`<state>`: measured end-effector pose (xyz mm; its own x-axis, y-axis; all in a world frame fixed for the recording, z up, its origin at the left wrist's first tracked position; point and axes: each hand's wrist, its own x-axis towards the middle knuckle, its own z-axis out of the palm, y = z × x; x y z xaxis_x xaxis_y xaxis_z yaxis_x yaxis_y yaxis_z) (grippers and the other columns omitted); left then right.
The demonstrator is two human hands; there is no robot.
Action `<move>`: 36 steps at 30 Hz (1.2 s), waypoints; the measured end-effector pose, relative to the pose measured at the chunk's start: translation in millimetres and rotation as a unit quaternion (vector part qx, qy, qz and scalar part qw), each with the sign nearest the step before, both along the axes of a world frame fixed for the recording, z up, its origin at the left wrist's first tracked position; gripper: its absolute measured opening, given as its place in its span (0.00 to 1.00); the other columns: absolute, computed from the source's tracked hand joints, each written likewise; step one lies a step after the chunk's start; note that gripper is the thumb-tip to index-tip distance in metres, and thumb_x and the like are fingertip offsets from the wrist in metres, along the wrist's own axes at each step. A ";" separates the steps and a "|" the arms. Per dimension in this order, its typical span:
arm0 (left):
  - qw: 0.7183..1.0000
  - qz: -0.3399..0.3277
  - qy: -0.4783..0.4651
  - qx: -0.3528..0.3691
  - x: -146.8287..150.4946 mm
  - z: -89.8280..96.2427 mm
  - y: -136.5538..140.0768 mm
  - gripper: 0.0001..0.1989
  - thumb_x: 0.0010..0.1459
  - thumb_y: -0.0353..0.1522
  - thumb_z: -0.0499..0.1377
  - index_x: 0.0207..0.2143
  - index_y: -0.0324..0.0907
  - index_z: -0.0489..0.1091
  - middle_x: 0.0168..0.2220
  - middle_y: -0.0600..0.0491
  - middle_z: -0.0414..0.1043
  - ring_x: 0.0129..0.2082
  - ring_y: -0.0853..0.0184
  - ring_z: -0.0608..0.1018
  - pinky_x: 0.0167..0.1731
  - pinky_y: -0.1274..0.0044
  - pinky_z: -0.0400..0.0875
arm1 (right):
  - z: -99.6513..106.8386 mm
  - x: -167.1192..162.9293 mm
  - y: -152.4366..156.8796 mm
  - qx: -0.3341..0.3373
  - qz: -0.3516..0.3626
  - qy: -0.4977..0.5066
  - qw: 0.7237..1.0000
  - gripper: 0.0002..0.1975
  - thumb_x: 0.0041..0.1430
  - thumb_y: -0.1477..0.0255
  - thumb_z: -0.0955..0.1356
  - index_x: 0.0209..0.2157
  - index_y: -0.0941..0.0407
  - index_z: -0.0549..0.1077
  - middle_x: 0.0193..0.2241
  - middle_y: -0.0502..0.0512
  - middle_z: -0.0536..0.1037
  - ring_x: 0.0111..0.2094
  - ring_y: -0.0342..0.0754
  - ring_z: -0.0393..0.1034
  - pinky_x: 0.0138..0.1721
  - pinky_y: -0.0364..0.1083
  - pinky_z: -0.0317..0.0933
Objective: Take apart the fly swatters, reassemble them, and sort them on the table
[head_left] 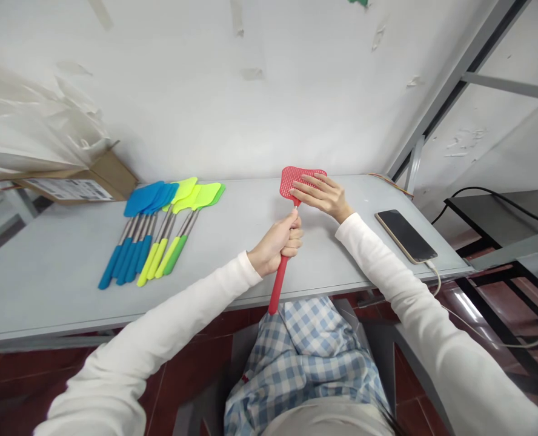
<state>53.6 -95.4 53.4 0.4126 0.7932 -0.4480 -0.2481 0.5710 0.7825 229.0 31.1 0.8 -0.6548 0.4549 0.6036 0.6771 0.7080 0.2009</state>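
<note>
I can't read a single word or number from here; the brown cardboard box [113, 173] bears a white rectangular label [69, 189] with dark print, too small and blurred.

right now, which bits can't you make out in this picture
All in the head view:
Red perforated flyswatter: its wide end is partly covered by the right hand, its middle by the left hand.
White paper label on the brown cardboard box: print too small and blurred to read.
Thin white cable: cut off by the right edge.
Small green scrap: cut off by the top edge.
</note>
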 end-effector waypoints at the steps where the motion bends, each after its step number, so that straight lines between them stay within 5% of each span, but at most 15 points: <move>1: 1.000 0.002 -0.003 -0.002 -0.3 1.0 -0.5 0.25 0.61 0.48 0.57 0.24 0.43 0.50 0.17 0.66 0.38 0.12 0.81 0.42 0.09 0.87 0.34 | 1.4 -0.9 1.1 0.002 0.000 0.000 1.000 0.13 0.67 0.66 0.63 0.49 0.45 0.76 0.47 0.52 0.80 0.52 0.49 0.73 0.54 0.54 0.66; 28: 0.999 0.023 -0.038 -0.022 -9.8 20.1 -31.6 0.23 0.64 0.45 0.54 0.24 0.42 0.49 0.17 0.66 0.37 0.12 0.81 0.41 0.09 0.87 0.33 | 29.8 -8.4 9.4 0.052 -0.004 -0.014 0.999 0.11 0.66 0.66 0.64 0.46 0.48 0.75 0.47 0.54 0.79 0.54 0.52 0.71 0.54 0.57 0.66; 36: 0.998 -0.041 -0.036 -0.033 -31.4 9.8 -27.6 0.24 0.60 0.46 0.58 0.24 0.43 0.48 0.18 0.66 0.36 0.12 0.80 0.40 0.09 0.87 0.32 | 26.1 -5.2 -6.3 0.062 -0.012 -0.027 0.998 0.13 0.68 0.69 0.61 0.46 0.49 0.75 0.47 0.55 0.80 0.51 0.50 0.73 0.52 0.54 0.66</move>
